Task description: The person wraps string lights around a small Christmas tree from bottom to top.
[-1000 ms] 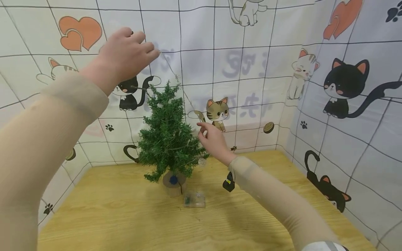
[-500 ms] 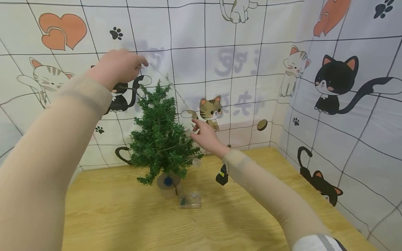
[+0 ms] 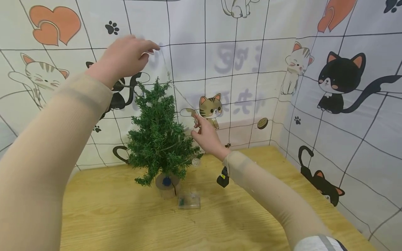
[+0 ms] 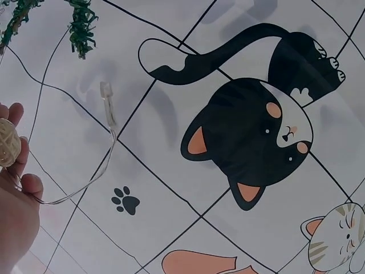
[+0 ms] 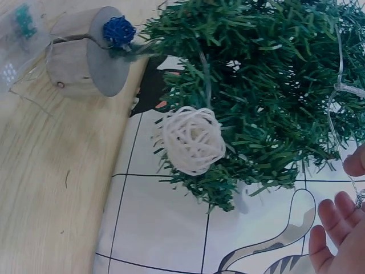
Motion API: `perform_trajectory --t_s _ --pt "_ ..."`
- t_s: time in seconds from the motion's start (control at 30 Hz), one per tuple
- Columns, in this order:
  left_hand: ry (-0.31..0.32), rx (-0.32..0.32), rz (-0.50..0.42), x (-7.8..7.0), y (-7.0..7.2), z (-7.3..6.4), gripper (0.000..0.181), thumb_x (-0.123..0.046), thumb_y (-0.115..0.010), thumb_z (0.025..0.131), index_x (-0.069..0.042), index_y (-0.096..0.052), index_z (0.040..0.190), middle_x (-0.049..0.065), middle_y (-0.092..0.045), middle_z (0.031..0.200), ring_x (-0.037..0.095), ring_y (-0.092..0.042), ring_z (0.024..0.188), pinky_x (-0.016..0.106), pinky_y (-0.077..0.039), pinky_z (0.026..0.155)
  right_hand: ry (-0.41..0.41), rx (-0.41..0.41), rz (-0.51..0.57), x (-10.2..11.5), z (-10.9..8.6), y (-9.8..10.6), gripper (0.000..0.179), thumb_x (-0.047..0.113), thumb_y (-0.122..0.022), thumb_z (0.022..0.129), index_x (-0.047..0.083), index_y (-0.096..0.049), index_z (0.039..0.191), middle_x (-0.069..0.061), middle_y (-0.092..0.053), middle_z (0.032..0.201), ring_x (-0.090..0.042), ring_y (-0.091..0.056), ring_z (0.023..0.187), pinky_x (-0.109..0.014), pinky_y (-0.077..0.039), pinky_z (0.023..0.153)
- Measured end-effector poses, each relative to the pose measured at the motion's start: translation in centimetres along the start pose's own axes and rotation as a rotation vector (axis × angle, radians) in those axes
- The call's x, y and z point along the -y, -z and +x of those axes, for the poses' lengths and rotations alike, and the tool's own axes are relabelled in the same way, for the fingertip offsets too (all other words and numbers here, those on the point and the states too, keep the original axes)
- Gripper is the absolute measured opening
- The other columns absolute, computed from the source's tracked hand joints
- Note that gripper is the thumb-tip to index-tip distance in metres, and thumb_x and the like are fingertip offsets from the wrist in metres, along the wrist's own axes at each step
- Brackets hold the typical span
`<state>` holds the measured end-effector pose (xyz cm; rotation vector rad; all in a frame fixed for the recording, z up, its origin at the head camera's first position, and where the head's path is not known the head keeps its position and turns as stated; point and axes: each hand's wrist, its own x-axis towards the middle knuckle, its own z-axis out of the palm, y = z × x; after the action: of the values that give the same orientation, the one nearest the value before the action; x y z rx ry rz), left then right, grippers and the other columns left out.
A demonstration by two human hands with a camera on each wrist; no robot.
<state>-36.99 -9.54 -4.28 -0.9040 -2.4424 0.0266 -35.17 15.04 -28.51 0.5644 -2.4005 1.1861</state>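
My left hand (image 3: 124,57), raised above and left of the small artificial Christmas tree (image 3: 157,129), holds one end of a string of lights. In the left wrist view a cream woven ball (image 4: 8,142) sits at its fingers, and a clear wire (image 4: 98,178) curves away to a small clear connector (image 4: 106,94). From that hand the thin strand (image 3: 181,93) slants down past the treetop to my right hand (image 3: 208,135), right of the tree. There, thumb and fingers hold the strand (image 5: 340,57). A white woven ball (image 5: 193,140) hangs on the lower branches.
The tree stands in a round wooden base (image 5: 71,71) with a blue woven ball (image 5: 118,31) beside its trunk. A clear battery box (image 3: 189,201) lies in front on the wooden table (image 3: 132,219). A black object (image 3: 223,178) is behind the right forearm. Cat-printed cloth (image 3: 188,24) covers the walls.
My left hand dipped and shifted left, then rose slightly and moved right, with its fingers changing position on the strand. My right hand stays right of the tree, its index finger slightly higher.
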Motion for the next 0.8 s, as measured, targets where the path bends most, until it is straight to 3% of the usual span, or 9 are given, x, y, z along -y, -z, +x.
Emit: perform_trajectory --t_s 0.1,0.2,0.27,0.4,0.47,0.5,0.63,0.7,0.8 --pt "-0.008 -0.044 0.009 -0.2 -0.1 0.0 0.050 -0.004 -0.031 0.096 -0.010 -0.049 0.142 0.015 -0.060 0.127 0.037 -0.049 0.105 0.045 -0.037 0.079 -0.001 0.004 -0.001 -0.2 -0.1 0.0 0.061 0.011 -0.054 0.094 0.005 -0.032 0.150 -0.012 -0.056 0.110 -0.017 -0.051 0.070 -0.032 -0.043 0.062" --pt "0.005 -0.022 0.021 0.1 -0.2 0.0 0.049 -0.003 -0.031 0.095 -0.008 -0.051 0.140 0.017 -0.061 0.125 0.034 -0.051 0.087 0.042 -0.037 0.071 -0.016 0.012 -0.004 -0.4 0.0 0.0 0.063 0.011 -0.055 0.094 0.006 -0.031 0.151 -0.010 -0.056 0.112 -0.017 -0.052 0.071 -0.032 -0.044 0.062" --pt "0.041 0.055 0.010 0.7 -0.3 -0.1 0.049 -0.005 -0.030 0.096 -0.007 -0.048 0.142 0.019 -0.058 0.129 0.033 -0.050 0.073 0.041 -0.038 0.064 -0.029 0.035 -0.002 -0.4 0.0 0.0 0.064 0.012 -0.056 0.094 0.007 -0.029 0.152 -0.008 -0.055 0.115 -0.017 -0.054 0.073 -0.032 -0.044 0.062" --pt "0.168 0.290 -0.060 2.9 -0.8 -1.1 0.051 -0.011 -0.025 0.100 -0.006 -0.035 0.150 0.024 -0.044 0.143 0.037 -0.055 0.086 0.050 -0.043 0.077 -0.057 0.129 0.001 -0.2 0.5 -0.3 0.066 0.017 -0.055 0.095 0.008 -0.024 0.153 -0.007 -0.052 0.129 -0.017 -0.057 0.082 -0.032 -0.045 0.063" --pt "0.228 0.396 -0.100 4.3 -1.3 -1.7 0.053 -0.011 -0.022 0.099 -0.005 -0.031 0.151 0.024 -0.050 0.135 0.033 -0.055 0.083 0.055 -0.036 0.086 -0.068 0.178 0.011 -0.1 0.7 -0.5 0.066 0.018 -0.055 0.096 0.008 -0.023 0.154 -0.009 -0.049 0.136 -0.017 -0.058 0.085 -0.032 -0.046 0.064" --pt "0.245 0.442 -0.104 5.1 -1.5 -2.1 0.054 -0.011 -0.022 0.099 -0.004 -0.030 0.151 0.026 -0.047 0.138 0.037 -0.056 0.097 0.061 -0.031 0.093 -0.071 0.196 0.008 0.0 0.8 -0.7 0.066 0.019 -0.055 0.097 0.009 -0.024 0.154 -0.010 -0.048 0.137 -0.016 -0.058 0.084 -0.032 -0.046 0.063" --pt "0.242 0.518 -0.111 7.3 -3.2 -3.7 0.048 -0.010 -0.030 0.100 0.005 -0.035 0.145 0.034 -0.049 0.131 0.047 -0.055 0.105 0.064 -0.032 0.096 -0.082 0.270 0.002 0.4 0.8 -1.0 0.062 0.021 -0.053 0.098 0.009 -0.026 0.153 -0.012 -0.043 0.146 -0.020 -0.061 0.091 -0.034 -0.048 0.067" --pt "0.242 0.527 -0.113 8.1 -4.2 -4.7 0.046 -0.011 -0.033 0.102 0.007 -0.037 0.143 0.036 -0.035 0.141 0.055 -0.033 0.127 0.066 -0.028 0.101 -0.088 0.314 -0.021 0.6 0.8 -1.2 0.061 0.023 -0.052 0.099 0.008 -0.027 0.153 -0.012 -0.040 0.148 -0.023 -0.060 0.104 -0.037 -0.050 0.078" --pt "0.280 0.535 -0.148 8.7 -5.6 -5.9 0.046 -0.014 -0.035 0.102 0.008 -0.039 0.142 0.037 -0.032 0.142 0.056 -0.028 0.130 0.065 -0.028 0.102 -0.072 0.379 -0.103 0.5 0.9 -1.6 0.061 0.026 -0.051 0.099 0.003 -0.029 0.151 -0.015 -0.038 0.150 -0.029 -0.050 0.125 -0.043 -0.044 0.097"
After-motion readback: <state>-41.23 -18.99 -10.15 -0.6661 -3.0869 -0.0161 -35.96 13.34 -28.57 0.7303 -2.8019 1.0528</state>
